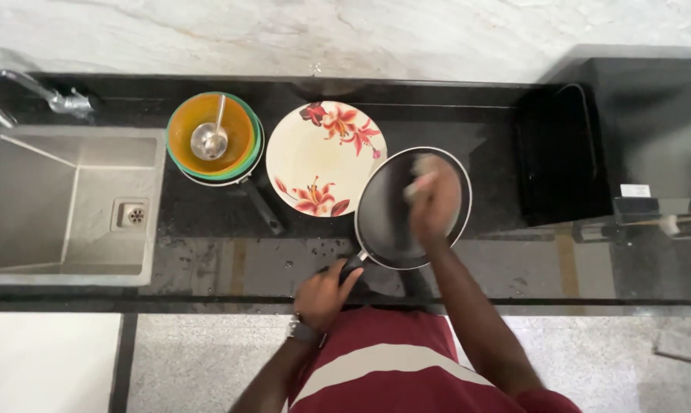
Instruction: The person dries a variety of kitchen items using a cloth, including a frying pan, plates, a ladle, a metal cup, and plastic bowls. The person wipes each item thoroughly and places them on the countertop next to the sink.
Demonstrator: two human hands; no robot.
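Note:
A round black frying pan (387,222) lies on the dark stone counter (208,256) in front of me. My left hand (322,294) grips its black handle near the counter's front edge. My right hand (435,203) is inside the pan, pressing a small pale scrub pad (420,172) against its surface; the hand looks blurred. A watch is on my left wrist.
A cream plate with red flowers (322,157) lies just left of the pan. Further left, stacked orange and green bowls (212,138) hold a steel ladle. A steel sink (63,203) with a tap (32,95) is at far left. A black tray (559,153) sits right.

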